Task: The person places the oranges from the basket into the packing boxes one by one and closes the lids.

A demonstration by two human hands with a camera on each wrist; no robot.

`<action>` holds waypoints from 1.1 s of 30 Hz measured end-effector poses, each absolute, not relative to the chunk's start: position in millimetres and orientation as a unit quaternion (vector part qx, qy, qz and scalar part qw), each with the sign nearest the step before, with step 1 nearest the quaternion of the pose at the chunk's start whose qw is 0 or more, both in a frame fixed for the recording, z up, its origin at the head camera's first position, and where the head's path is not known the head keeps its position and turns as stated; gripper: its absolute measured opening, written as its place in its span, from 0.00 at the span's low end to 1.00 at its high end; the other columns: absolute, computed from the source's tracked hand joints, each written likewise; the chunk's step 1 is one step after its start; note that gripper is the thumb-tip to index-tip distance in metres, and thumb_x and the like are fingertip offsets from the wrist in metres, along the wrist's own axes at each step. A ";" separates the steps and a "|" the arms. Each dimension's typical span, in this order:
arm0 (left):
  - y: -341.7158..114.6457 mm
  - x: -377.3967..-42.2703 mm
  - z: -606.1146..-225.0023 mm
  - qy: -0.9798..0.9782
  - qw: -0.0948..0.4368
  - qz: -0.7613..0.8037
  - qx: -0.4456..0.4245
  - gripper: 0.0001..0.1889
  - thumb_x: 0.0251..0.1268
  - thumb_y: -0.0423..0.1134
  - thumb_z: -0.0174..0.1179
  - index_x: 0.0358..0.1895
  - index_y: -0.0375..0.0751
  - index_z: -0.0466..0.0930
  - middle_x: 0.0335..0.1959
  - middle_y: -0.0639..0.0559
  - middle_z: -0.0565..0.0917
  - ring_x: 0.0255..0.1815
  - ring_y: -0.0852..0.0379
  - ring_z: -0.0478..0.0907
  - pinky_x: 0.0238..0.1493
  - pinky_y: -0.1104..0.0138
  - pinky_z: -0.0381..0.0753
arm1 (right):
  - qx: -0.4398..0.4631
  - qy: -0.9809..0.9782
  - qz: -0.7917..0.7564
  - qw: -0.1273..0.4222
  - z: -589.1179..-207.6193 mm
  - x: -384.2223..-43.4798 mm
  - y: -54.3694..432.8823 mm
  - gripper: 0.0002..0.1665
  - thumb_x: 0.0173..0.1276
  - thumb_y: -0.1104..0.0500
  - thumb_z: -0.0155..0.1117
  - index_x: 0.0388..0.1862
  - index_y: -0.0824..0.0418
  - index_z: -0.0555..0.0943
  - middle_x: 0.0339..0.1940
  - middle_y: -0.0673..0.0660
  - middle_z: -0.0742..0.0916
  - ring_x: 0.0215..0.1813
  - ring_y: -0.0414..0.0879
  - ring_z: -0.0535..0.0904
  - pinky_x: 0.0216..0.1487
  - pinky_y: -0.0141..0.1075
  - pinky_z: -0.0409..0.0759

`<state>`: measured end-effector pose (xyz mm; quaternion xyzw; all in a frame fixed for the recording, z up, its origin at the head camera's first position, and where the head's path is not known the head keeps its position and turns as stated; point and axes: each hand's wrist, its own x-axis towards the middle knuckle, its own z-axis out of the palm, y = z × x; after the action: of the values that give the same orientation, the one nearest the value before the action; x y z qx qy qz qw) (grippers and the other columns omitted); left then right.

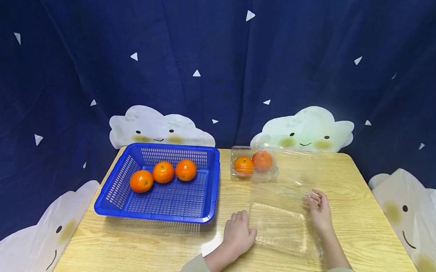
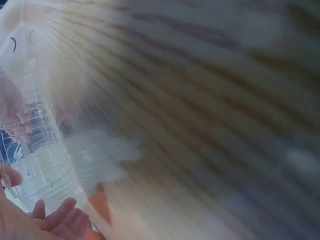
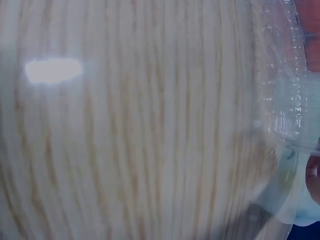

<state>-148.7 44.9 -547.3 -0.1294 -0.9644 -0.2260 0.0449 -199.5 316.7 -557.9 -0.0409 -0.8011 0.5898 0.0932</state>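
Observation:
A clear plastic clamshell box (image 1: 280,227) lies unfolded between the two hands, its transparent lid reaching toward the back. My left hand (image 1: 237,233) is at the box's near left edge, fingers extended forward and thumb against the plastic. In the left wrist view, the left hand's fingers (image 2: 62,217) and thumb show apart beside the ribbed clear wall. On the other side, my right hand (image 1: 320,211) pinches the box's right edge between thumb and fingers. The right wrist view catches only a bit of that hand near the clear rim (image 3: 287,100).
A blue plastic basket (image 1: 215,185) with three oranges (image 1: 163,172) stands on the left of the wooden table (image 1: 363,211). At the back, another clear box (image 1: 236,149) holds two oranges (image 1: 243,166), partly behind the raised lid. A dark blue curtain (image 1: 224,36) hangs behind.

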 end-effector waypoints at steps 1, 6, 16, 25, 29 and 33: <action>44.1 -148.7 -547.7 -0.965 0.043 -0.226 -0.128 0.09 0.47 0.41 0.51 0.31 0.42 0.66 0.26 0.54 0.68 0.31 0.56 0.65 0.28 0.68 0.64 | -0.038 -0.799 0.592 0.096 -558.4 -200.6 315.5 0.24 0.73 0.64 0.39 0.64 0.72 0.52 0.54 0.69 0.69 0.38 0.31 0.77 0.42 0.23 0.75; 40.5 -149.1 -549.1 -0.966 0.044 -0.225 -0.120 0.10 0.47 0.42 0.51 0.31 0.43 0.65 0.26 0.54 0.67 0.31 0.56 0.65 0.29 0.67 0.64 | -0.022 -0.792 0.599 0.111 -557.9 -205.7 308.8 0.23 0.72 0.67 0.39 0.62 0.76 0.53 0.52 0.72 0.70 0.36 0.30 0.77 0.42 0.22 0.76; 35.5 -146.8 -552.3 -0.969 0.040 -0.223 -0.097 0.11 0.50 0.41 0.52 0.35 0.40 0.67 0.29 0.52 0.71 0.34 0.54 0.68 0.31 0.64 0.67 | -0.016 -0.805 0.589 0.070 -553.5 -212.4 297.3 0.26 0.73 0.63 0.40 0.64 0.73 0.52 0.56 0.73 0.69 0.39 0.31 0.77 0.44 0.23 0.75; 31.4 -144.3 -553.9 -0.970 0.055 -0.224 -0.076 0.12 0.49 0.41 0.52 0.36 0.39 0.67 0.31 0.49 0.73 0.35 0.52 0.69 0.33 0.62 0.68 | 0.001 -0.819 0.570 0.067 -555.6 -222.3 289.6 0.25 0.72 0.64 0.41 0.64 0.73 0.53 0.55 0.71 0.70 0.40 0.38 0.79 0.44 0.23 0.75; 29.2 -144.6 -556.2 -0.971 0.060 -0.219 -0.072 0.11 0.49 0.40 0.52 0.35 0.39 0.67 0.30 0.49 0.72 0.34 0.52 0.69 0.33 0.62 0.68 | 0.006 -0.823 0.564 0.066 -556.7 -225.2 286.5 0.24 0.72 0.65 0.40 0.64 0.72 0.54 0.55 0.71 0.71 0.42 0.47 0.80 0.43 0.24 0.76; 26.0 -144.5 -556.8 -0.971 0.062 -0.220 -0.069 0.12 0.50 0.41 0.52 0.36 0.38 0.67 0.30 0.49 0.73 0.35 0.52 0.69 0.34 0.61 0.69 | 0.005 -0.825 0.561 0.066 -555.9 -227.2 281.7 0.23 0.72 0.65 0.41 0.63 0.72 0.55 0.54 0.71 0.71 0.44 0.57 0.79 0.43 0.25 0.76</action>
<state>-144.5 26.0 -556.8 -0.0694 -0.9710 -0.2200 0.0619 -227.2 281.7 -555.9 0.0051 -0.8253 0.5608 0.0661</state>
